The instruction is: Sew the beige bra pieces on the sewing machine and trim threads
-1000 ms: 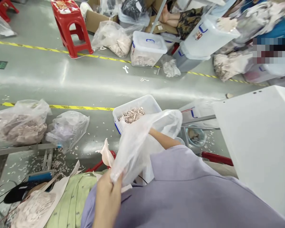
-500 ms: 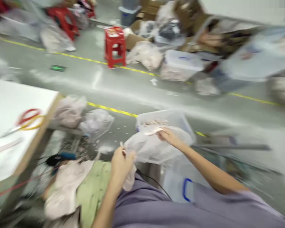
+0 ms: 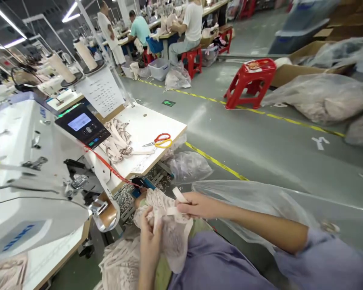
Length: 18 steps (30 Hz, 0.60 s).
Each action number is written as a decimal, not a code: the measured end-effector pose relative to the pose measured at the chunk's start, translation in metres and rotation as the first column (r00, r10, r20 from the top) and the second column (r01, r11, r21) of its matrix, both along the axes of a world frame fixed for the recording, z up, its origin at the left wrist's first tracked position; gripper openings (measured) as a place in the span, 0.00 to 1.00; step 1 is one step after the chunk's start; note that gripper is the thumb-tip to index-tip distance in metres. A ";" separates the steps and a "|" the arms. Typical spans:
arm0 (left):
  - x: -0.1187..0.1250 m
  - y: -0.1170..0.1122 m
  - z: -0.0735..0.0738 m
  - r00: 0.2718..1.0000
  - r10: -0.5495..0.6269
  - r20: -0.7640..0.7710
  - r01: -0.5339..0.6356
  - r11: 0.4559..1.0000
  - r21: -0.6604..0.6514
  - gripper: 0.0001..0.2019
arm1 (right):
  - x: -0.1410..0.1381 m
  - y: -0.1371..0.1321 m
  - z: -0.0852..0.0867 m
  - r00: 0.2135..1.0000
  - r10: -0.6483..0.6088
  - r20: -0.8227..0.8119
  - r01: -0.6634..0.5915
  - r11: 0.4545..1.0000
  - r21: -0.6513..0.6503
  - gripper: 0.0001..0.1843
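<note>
My left hand (image 3: 150, 237) is closed on a pale pink lace piece (image 3: 165, 225) held over my lap. My right hand (image 3: 196, 204) pinches a white fabric strip (image 3: 179, 195) at the top of the same lace piece. A clear plastic bag (image 3: 260, 201) lies across my right forearm. A white sewing machine (image 3: 21, 177) stands to my left on the white table (image 3: 145, 125). On that table lie a stack of lace pieces (image 3: 117, 141) and red and yellow scissors (image 3: 160, 140).
A dark control panel (image 3: 83, 125) with a lit screen is beside the machine. More lace fabric (image 3: 121, 262) is piled by my knees. Plastic bags (image 3: 187, 165) lie on the floor. A red stool (image 3: 251, 78) and large filled bags (image 3: 323, 96) stand across the aisle. People sit at tables far back.
My view has swung left from the floor bins to the sewing table. My hands left the bag's opening and now hold a lace piece and a strip over my lap.
</note>
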<state>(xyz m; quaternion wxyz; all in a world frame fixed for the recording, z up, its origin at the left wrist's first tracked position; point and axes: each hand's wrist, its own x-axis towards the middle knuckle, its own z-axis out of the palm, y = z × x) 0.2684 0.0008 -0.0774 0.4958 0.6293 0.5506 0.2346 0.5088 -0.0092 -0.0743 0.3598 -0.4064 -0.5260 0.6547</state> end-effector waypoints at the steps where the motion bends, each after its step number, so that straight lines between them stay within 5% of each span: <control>1: -0.011 0.002 0.003 0.994 0.104 0.035 -0.104 0.995 0.002 0.27 | -0.007 0.007 0.009 0.998 0.067 -0.014 -0.066 0.997 0.040 0.27; 4: -0.035 0.011 0.012 0.968 0.237 0.079 -0.239 0.971 0.009 0.24 | -0.019 0.021 0.033 0.952 0.304 0.020 -0.303 0.939 0.160 0.26; 7: -0.046 0.021 0.022 0.984 0.054 0.171 -0.034 0.992 -0.119 0.31 | -0.027 0.033 0.051 0.870 0.482 0.102 -0.493 0.844 0.210 0.24; 10: -0.050 0.027 0.030 0.954 -0.131 0.271 0.197 0.952 -0.235 0.32 | -0.036 0.048 0.053 0.867 0.423 0.262 -0.486 0.832 0.268 0.22; 14: -0.054 0.027 0.034 0.960 -0.113 0.258 0.188 0.940 -0.285 0.22 | -0.044 0.070 0.035 0.859 0.374 0.350 -0.475 0.837 0.272 0.25; 16: -0.058 0.025 0.033 0.972 -0.006 0.236 0.076 0.955 -0.288 0.24 | -0.041 0.076 0.024 0.914 0.217 0.343 -0.317 0.910 0.269 0.29; 18: -0.062 0.022 0.032 0.968 0.133 0.214 -0.067 0.955 -0.290 0.25 | -0.036 0.076 0.013 0.939 -0.189 0.287 0.101 0.951 0.294 0.32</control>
